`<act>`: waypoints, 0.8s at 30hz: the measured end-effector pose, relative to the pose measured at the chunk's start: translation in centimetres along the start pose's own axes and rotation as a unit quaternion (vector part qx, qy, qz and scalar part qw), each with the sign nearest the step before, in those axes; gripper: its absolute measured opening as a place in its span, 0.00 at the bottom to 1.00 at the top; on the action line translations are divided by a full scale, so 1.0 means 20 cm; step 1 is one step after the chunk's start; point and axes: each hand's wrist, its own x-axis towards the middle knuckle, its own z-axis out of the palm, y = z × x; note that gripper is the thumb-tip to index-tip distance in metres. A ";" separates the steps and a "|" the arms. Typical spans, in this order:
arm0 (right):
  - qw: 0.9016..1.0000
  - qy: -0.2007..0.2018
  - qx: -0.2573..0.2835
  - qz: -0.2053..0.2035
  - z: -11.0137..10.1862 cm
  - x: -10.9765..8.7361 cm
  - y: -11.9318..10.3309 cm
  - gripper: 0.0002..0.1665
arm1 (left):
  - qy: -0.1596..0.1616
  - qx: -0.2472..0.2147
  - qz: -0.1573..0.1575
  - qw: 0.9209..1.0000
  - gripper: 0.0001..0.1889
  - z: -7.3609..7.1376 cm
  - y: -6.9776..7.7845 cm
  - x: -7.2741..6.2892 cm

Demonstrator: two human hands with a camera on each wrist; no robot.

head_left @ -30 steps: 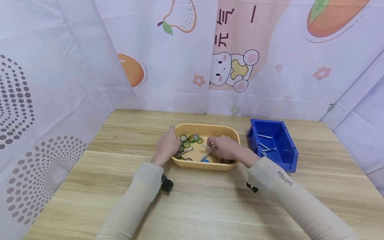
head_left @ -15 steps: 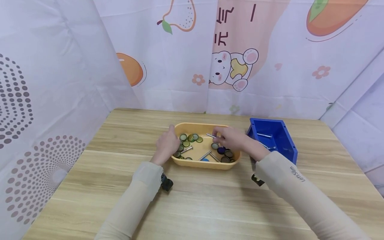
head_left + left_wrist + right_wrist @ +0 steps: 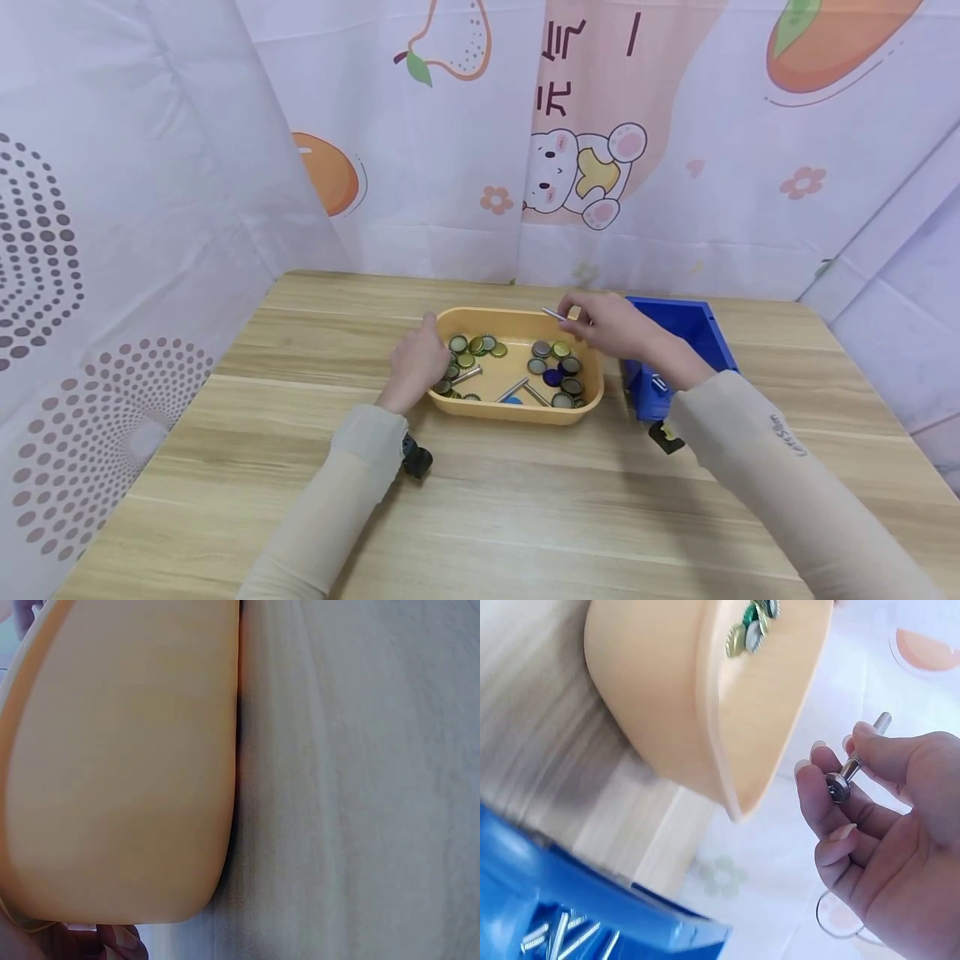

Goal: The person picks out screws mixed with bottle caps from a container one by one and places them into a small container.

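Note:
My left hand [image 3: 420,358] grips the left end of a pale orange plastic tub [image 3: 513,412]; its curled fingertips [image 3: 124,941] show beside the tub wall in the left wrist view. Bottle caps [image 3: 467,360] lie at both ends of the tub, with a few silver bolts [image 3: 513,389] between them. Above the tub's back right rim, my right hand [image 3: 611,325] pinches a silver bolt [image 3: 850,766] between thumb and fingers. The bolt's round head faces the palm side, and its threaded end sticks out past the thumb.
Right of the tub stands a blue plastic bin [image 3: 651,404], partly covered by my right forearm. Several bolts [image 3: 577,941] lie inside it. A printed curtain [image 3: 420,250] hangs behind the wooden table [image 3: 510,517].
My right hand has lifted the bolt up out of the tub and moved right toward the blue bin, uncovering caps at the tub's right end. My left hand has stayed in place.

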 end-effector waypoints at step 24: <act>0.998 0.040 0.001 0.052 -0.19 -0.12 0.30 0.11 | -0.009 -0.009 -0.002 1.000 0.19 0.01 0.00 0.00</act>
